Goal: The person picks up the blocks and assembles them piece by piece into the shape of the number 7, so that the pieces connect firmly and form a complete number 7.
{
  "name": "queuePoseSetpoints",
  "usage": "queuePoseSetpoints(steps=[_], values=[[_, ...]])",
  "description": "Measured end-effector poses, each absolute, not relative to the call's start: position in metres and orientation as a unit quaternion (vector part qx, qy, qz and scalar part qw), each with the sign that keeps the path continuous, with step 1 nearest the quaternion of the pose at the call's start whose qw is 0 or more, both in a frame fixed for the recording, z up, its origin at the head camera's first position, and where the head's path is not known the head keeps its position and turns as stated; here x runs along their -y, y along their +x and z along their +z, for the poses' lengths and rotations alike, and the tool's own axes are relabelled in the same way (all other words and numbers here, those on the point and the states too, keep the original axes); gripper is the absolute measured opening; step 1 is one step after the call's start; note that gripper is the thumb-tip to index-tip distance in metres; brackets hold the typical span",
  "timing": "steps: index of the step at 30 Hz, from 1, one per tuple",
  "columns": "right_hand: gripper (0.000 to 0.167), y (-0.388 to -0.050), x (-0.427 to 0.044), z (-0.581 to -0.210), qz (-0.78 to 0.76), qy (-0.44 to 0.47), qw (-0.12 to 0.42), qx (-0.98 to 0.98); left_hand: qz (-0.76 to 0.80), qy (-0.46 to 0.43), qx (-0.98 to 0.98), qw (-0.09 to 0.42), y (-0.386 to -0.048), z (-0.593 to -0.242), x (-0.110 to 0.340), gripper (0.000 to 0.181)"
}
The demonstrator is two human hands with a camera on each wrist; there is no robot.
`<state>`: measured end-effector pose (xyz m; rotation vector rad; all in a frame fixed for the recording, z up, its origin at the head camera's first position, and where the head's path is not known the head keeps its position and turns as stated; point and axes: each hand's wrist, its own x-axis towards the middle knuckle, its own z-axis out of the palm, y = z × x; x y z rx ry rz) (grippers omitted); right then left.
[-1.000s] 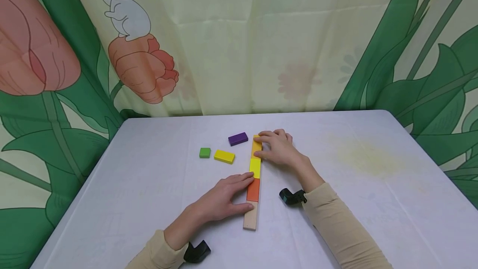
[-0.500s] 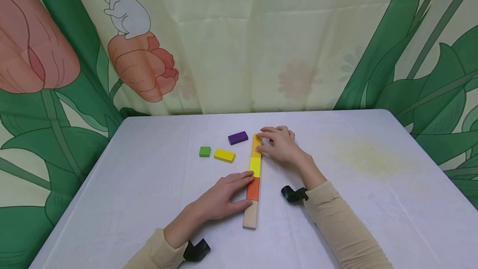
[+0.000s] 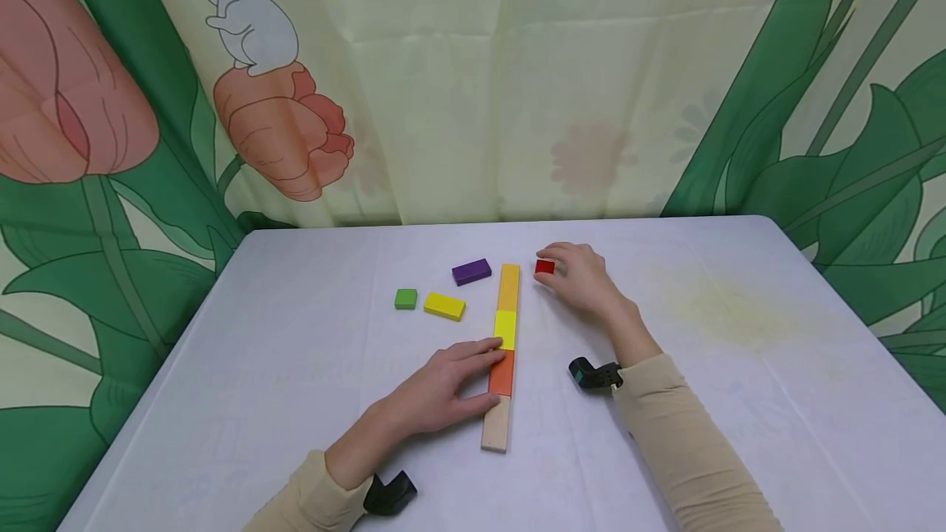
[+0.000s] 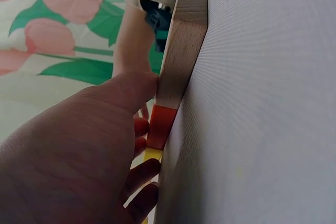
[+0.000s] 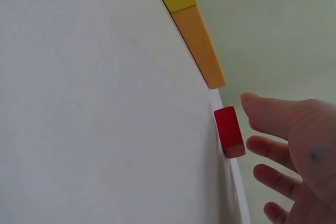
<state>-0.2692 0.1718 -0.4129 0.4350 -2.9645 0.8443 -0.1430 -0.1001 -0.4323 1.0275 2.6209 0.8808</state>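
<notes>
Head view: a green block (image 3: pixel 406 300) is lying leftmost on the worktop (image 3: pixel 266 335), ahead of the fingers of the left hand (image 3: pixel 443 391) and well apart from them. Those fingers are stretching out nearly straight, the thumb standing apart from them, their tips touching a row of four blocks. Beyond them, a loose yellow block (image 3: pixel 444 307) is lying aslant, and a purple block (image 3: pixel 471 272) is lying farther off and slightly to its right.

The row is running end to end at the left fingertips: the plain wood block (image 3: pixel 495 427) is lying nearest the person, the thumb tip resting on it; the orange block (image 3: pixel 502 374) is lying between thumb tip and fingertips; the bright yellow block (image 3: pixel 506 327) is meeting the index fingertip; the amber block (image 3: pixel 509 287) is lying beyond.

Rightmost, a red block (image 3: pixel 544 267) is appearing between thumb and fingers of the right hand (image 3: pixel 584 282). In the right wrist view these fingers are curving loosely and standing apart, a gap showing between their tips and the red block.
</notes>
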Motion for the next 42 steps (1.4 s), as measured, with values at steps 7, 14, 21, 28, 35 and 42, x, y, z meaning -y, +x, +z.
queuePoseSetpoints(steps=[7, 14, 21, 28, 35, 42], values=[[0.034, -0.269, -0.178, -0.413, 0.326, 0.084, -0.005, 0.942, 0.29, 0.367, -0.881, 0.075, -0.142, -0.431, 0.101, 0.055], [0.033, -0.27, -0.177, -0.416, 0.328, 0.079, -0.008, 0.941, 0.289, 0.399, -0.867, 0.072, -0.141, -0.431, 0.102, 0.058], [0.031, -0.272, -0.176, -0.418, 0.324, 0.079, 0.002, 0.943, 0.286, 0.387, -0.872, 0.094, -0.14, -0.431, 0.102, 0.059], [0.031, -0.273, -0.175, -0.42, 0.325, 0.07, 0.002, 0.943, 0.283, 0.381, -0.874, 0.099, -0.141, -0.431, 0.102, 0.059], [0.03, -0.276, -0.175, -0.422, 0.332, 0.064, 0.006, 0.941, 0.285, 0.382, -0.873, 0.102, -0.142, -0.432, 0.102, 0.058], [0.028, -0.282, -0.17, -0.422, 0.33, 0.064, 0.011, 0.942, 0.297, 0.384, -0.869, 0.095, -0.142, -0.433, 0.102, 0.052]])
